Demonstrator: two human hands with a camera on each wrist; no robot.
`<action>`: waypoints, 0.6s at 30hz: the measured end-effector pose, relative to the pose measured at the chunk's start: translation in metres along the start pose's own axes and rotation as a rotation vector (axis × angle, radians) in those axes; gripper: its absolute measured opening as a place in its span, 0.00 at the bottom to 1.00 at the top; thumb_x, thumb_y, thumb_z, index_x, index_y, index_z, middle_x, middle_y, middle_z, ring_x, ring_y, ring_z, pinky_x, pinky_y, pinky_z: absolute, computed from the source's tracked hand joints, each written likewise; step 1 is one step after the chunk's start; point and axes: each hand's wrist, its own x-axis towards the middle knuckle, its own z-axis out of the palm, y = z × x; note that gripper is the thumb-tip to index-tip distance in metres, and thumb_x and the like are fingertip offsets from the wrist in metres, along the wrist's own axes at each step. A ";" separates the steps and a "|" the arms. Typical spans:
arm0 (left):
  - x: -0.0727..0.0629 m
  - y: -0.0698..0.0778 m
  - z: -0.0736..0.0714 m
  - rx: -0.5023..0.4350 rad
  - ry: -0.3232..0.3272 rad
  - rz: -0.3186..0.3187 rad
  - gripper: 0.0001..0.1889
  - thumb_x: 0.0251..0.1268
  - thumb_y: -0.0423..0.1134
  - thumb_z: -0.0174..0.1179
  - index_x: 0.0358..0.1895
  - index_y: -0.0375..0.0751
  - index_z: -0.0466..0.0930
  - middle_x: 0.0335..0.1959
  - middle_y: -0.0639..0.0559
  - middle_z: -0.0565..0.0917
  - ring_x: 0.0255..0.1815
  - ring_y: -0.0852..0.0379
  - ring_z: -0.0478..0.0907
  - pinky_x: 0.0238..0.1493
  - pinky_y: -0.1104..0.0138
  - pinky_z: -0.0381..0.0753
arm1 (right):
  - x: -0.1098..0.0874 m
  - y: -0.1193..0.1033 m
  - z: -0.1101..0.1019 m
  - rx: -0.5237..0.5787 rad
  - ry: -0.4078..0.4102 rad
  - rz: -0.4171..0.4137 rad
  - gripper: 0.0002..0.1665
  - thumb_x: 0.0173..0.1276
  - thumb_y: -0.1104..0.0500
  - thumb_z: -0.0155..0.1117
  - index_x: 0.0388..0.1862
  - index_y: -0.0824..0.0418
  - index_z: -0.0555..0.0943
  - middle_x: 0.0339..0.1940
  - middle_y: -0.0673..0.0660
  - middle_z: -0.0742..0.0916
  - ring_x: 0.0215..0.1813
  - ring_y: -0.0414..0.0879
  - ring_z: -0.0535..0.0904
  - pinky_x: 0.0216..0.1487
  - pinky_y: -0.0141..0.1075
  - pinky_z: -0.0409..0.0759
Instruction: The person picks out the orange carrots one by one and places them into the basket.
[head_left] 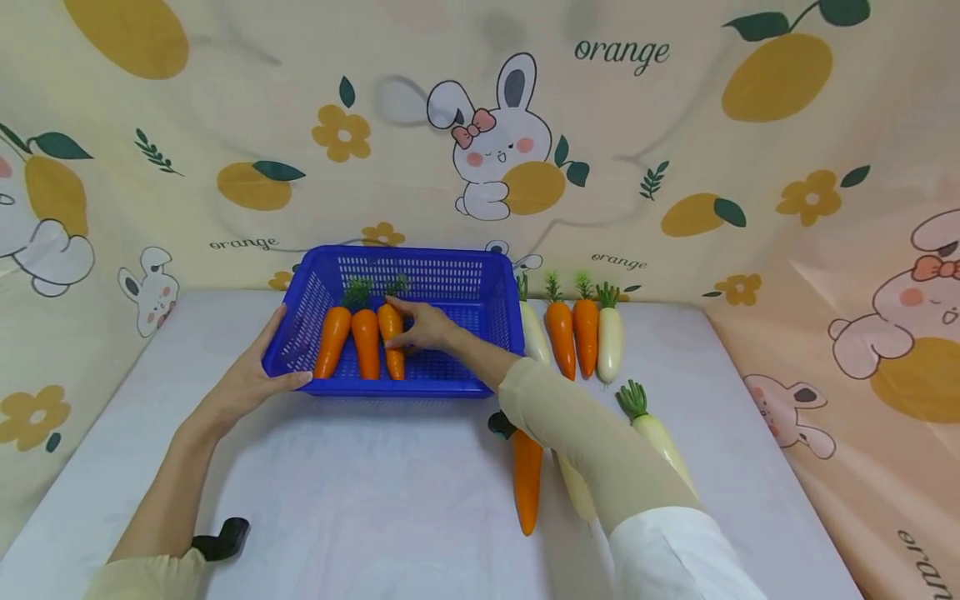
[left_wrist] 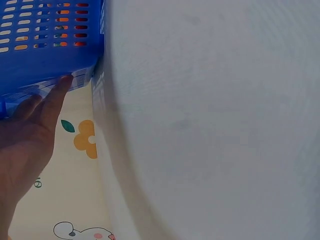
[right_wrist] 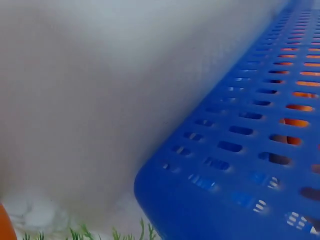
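A blue plastic basket (head_left: 504, 333) stands at the back of the table with three orange carrots inside. The left carrot (head_left: 332, 342) and middle carrot (head_left: 365, 343) lie side by side, leafy tops to the back. My right hand (head_left: 427, 326) reaches in and pinches the third carrot (head_left: 391, 329) between thumb and fingers, beside the other two. At the basket's front left corner my left hand (head_left: 251, 379) rests with thumb and fingers extended against the rim and side; the left wrist view shows these fingers (left_wrist: 56, 97) touching the outer wall. The right wrist view hides my right hand.
Right of the basket lie two carrots (head_left: 586, 337) (head_left: 559, 337) and white radishes (head_left: 611, 346) (head_left: 534, 333). Nearer, another carrot (head_left: 528, 483), a radish (head_left: 576, 487) partly under my right arm and a radish (head_left: 663, 446) lie on the white table (head_left: 360, 500). A printed cloth (head_left: 420, 183) hangs behind.
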 end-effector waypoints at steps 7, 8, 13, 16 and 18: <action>0.000 0.005 0.000 0.052 -0.027 -0.017 0.57 0.65 0.50 0.65 0.78 0.66 0.22 0.81 0.39 0.31 0.78 0.29 0.33 0.69 0.29 0.43 | -0.007 0.002 -0.022 0.071 -0.007 -0.022 0.47 0.67 0.67 0.68 0.80 0.50 0.58 0.75 0.67 0.67 0.52 0.59 0.84 0.51 0.47 0.85; 0.000 0.006 -0.001 0.076 -0.032 -0.024 0.58 0.64 0.51 0.65 0.78 0.64 0.21 0.81 0.38 0.32 0.78 0.28 0.33 0.69 0.29 0.44 | -0.009 0.002 -0.025 0.064 -0.005 -0.036 0.46 0.67 0.66 0.68 0.80 0.50 0.59 0.74 0.68 0.68 0.53 0.60 0.84 0.52 0.47 0.84; -0.001 0.011 -0.003 0.147 -0.056 -0.046 0.61 0.63 0.55 0.66 0.77 0.60 0.18 0.80 0.33 0.31 0.77 0.25 0.35 0.67 0.28 0.46 | -0.022 -0.001 -0.041 0.109 0.013 -0.120 0.42 0.70 0.65 0.65 0.80 0.54 0.60 0.72 0.70 0.70 0.57 0.65 0.81 0.56 0.52 0.81; -0.001 0.011 -0.002 0.118 -0.056 -0.038 0.60 0.63 0.53 0.66 0.78 0.61 0.19 0.80 0.34 0.31 0.77 0.25 0.34 0.67 0.27 0.44 | -0.032 -0.001 -0.051 0.148 0.041 -0.156 0.40 0.71 0.65 0.64 0.78 0.54 0.62 0.71 0.69 0.71 0.59 0.62 0.80 0.58 0.51 0.81; -0.002 0.010 -0.001 0.103 -0.046 -0.031 0.60 0.63 0.52 0.67 0.78 0.63 0.20 0.80 0.34 0.31 0.77 0.26 0.33 0.67 0.27 0.42 | -0.039 0.001 -0.058 0.170 0.062 -0.181 0.38 0.71 0.64 0.65 0.77 0.55 0.64 0.70 0.68 0.72 0.59 0.60 0.80 0.58 0.51 0.80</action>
